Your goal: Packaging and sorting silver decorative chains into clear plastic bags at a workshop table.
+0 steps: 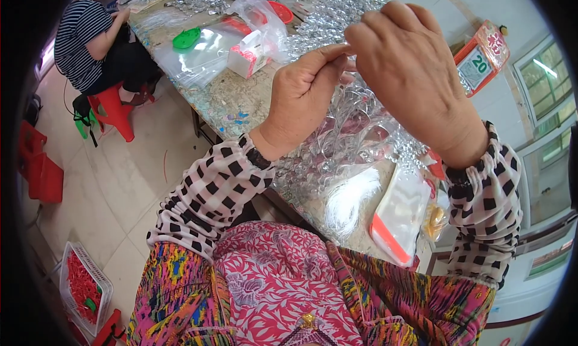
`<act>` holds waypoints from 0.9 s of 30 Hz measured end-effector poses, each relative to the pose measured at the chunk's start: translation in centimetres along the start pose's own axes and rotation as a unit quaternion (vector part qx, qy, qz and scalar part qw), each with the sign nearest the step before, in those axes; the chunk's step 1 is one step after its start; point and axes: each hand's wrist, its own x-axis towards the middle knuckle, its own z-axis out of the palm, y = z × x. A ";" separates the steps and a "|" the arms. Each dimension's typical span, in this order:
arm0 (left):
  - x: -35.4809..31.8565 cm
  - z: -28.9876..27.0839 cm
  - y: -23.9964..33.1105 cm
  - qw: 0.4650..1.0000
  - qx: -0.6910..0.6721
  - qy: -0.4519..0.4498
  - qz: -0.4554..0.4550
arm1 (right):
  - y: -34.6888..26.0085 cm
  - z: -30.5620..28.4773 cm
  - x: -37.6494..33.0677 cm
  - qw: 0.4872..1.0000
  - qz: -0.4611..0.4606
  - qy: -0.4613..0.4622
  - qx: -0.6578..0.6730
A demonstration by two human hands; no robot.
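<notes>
- Left hand (299, 99) and right hand (409, 63), upper centre of frame, fingertips pressed together, pinching something too small to tell.
- Below them, shiny silver pieces (337, 141) heaped on the surface (232, 102).
- White thread bundle (349, 201) lower centre.

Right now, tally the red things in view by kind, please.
Red stools: 2, one under the seated person, one at the left edge
Red bowl on the table: 1
Basket of red parts on the floor: 1
Red-edged clear bags near the right hand: 1 stack
Total: 5
</notes>
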 end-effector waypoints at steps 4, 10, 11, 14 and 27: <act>0.3 0.8 0.4 0.995 -0.088 -0.033 -0.028 | 1.3 0.3 -1.9 0.987 0.106 0.019 0.119; 0.9 2.3 0.0 0.994 -0.088 -0.040 -0.046 | 6.2 2.2 -9.1 0.913 0.334 0.073 0.223; 1.0 2.6 0.0 0.994 -0.083 -0.042 -0.060 | 6.7 2.1 -10.7 0.873 0.396 0.078 0.275; 1.2 4.1 -0.4 0.995 -0.067 -0.036 -0.062 | 8.3 1.6 -17.2 0.808 0.481 0.128 0.316; 1.5 9.6 -3.0 0.990 -0.098 -0.060 -0.077 | -0.6 -3.8 -48.1 0.500 0.819 0.170 0.221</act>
